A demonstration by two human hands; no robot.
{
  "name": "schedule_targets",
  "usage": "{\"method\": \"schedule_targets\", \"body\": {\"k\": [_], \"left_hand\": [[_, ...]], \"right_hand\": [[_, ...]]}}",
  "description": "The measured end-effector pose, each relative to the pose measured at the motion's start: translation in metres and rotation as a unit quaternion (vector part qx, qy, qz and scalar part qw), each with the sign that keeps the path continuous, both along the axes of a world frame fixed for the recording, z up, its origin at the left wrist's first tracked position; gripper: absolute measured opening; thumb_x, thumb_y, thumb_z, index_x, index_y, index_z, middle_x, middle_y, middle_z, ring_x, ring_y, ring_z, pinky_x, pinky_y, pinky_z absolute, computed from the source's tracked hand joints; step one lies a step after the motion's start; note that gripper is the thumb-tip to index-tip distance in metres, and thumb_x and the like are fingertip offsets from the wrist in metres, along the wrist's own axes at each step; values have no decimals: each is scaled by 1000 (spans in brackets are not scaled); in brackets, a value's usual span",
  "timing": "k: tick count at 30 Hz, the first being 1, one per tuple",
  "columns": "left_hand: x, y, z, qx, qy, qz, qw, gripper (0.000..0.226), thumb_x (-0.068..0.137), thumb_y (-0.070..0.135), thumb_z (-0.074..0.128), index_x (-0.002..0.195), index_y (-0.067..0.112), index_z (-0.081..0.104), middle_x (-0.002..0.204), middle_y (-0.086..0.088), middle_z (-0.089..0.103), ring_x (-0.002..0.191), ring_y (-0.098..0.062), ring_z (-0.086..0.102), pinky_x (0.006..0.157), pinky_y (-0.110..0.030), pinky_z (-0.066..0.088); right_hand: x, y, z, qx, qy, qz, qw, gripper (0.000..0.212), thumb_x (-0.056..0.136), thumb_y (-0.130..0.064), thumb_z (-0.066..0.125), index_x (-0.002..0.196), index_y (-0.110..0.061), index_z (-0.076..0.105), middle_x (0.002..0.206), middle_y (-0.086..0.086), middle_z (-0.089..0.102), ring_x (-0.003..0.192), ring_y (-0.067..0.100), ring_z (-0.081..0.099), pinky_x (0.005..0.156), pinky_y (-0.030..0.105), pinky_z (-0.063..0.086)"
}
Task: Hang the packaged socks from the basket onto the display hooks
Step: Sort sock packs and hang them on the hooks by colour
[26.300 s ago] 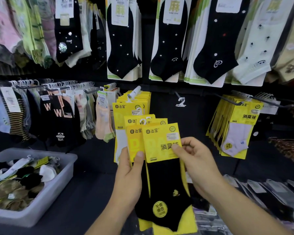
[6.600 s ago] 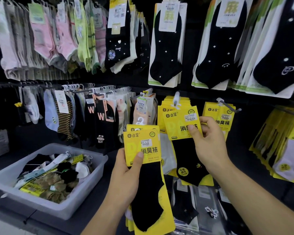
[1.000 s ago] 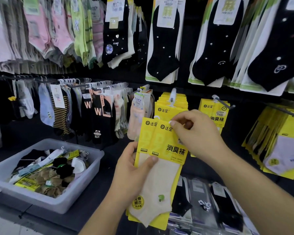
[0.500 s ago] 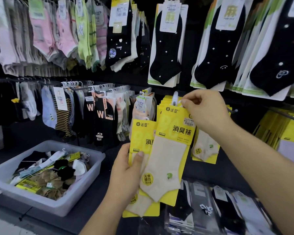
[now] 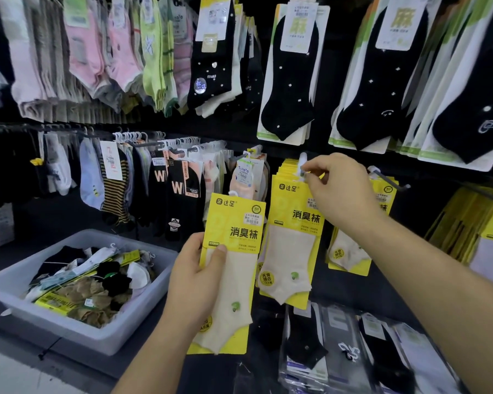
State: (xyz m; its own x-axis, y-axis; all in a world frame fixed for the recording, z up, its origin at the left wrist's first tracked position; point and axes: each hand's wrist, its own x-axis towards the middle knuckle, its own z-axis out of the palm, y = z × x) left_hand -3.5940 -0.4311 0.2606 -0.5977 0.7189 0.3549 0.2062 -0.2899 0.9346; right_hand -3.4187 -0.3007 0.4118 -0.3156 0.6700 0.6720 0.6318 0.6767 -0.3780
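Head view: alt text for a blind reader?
Right hand pinches a yellow sock pack at a display hook; left hand holds a second pack. A grey basket of socks sits lower left.

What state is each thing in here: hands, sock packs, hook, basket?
Left hand, gripping a yellow pack.
Yellow pack, held upright, not hung.
Right hand, pinching the second pack's top.
Second pack, top at the hook tip.
Basket, open, holding loose socks.
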Motion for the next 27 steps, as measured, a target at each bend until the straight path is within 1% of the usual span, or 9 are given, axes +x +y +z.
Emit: {"method": "schedule_targets", "body": {"k": [3, 5, 7, 9, 12, 15, 19, 23, 27], "left_hand": [[7, 2, 1, 15, -37, -36, 999, 11, 100, 35, 64, 101, 44, 70, 105, 8, 81, 96, -15, 78, 88, -53, 62], [14, 4, 2, 27, -47, -64, 996, 13, 94, 41, 63, 104, 41, 71, 109, 4, 80, 101, -21, 78, 92, -58, 61], [22, 10, 4, 37, -52, -97, 993, 13, 93, 41, 65, 104, 40, 72, 111, 2, 80, 104, -23, 77, 93, -59, 60], [32, 18, 7, 44, -55, -125, 990, 14, 93, 37, 66, 104, 41, 74, 113, 0, 80, 106, -24, 77, 93, -56, 61], [46, 27, 14, 43, -55, -157, 985, 15, 91, 35, 69, 103, 42, 75, 115, -2, 80, 108, -25, 77, 93, -50, 61], [55, 36, 21, 33, -43, -166, 985, 15, 90, 38, 69, 102, 44, 75, 114, 1, 81, 108, -24, 77, 95, -51, 61], [61, 52, 33, 1, -20, -152, 988, 10, 102, 27, 68, 112, 29, 71, 109, 5, 81, 103, -15, 77, 94, -44, 61], [62, 61, 41, -19, 4, -125, 992, 9, 103, 31, 67, 112, 31, 66, 102, 13, 81, 94, -2, 76, 83, -27, 58], [60, 64, 42, -18, 0, -114, 993, 12, 104, 30, 66, 115, 26, 65, 103, 9, 81, 94, -3, 77, 81, -24, 58]], "right_hand": [[5, -4, -6, 16, 21, 2, 1000, 24, 96, -16, 60, 117, -23, 68, 99, -6, 56, 101, 22, 55, 81, 36, 49], [9, -11, -13, 47, 61, 0, 997, 18, 95, -19, 60, 112, -23, 65, 95, -8, 54, 97, 21, 54, 78, 35, 48], [14, -20, -23, 58, 74, 10, 996, 11, 95, -26, 60, 105, -23, 64, 87, -10, 55, 89, 19, 55, 74, 36, 48], [17, -28, -34, 19, 61, 37, 997, 14, 94, -37, 61, 103, -26, 65, 79, -13, 58, 80, 14, 56, 68, 32, 47], [26, -32, -44, -50, 72, 57, 995, 12, 93, -43, 65, 98, -33, 65, 68, -16, 60, 67, 2, 55, 56, 19, 37], [35, -26, -38, -87, 115, 66, 987, 7, 93, -40, 67, 92, -33, 68, 68, -10, 60, 61, 0, 52, 55, 23, 39], [37, -15, -24, -82, 136, 44, 986, 7, 94, -34, 67, 90, -31, 71, 71, -5, 61, 61, 7, 50, 57, 28, 41], [31, -10, -16, -60, 141, 25, 988, 6, 94, -34, 66, 91, -31, 70, 66, -12, 55, 60, 6, 51, 55, 26, 38], [24, -8, -15, -51, 124, 16, 991, 6, 94, -35, 66, 91, -31, 69, 71, -16, 55, 66, 3, 52, 56, 26, 37]]}}
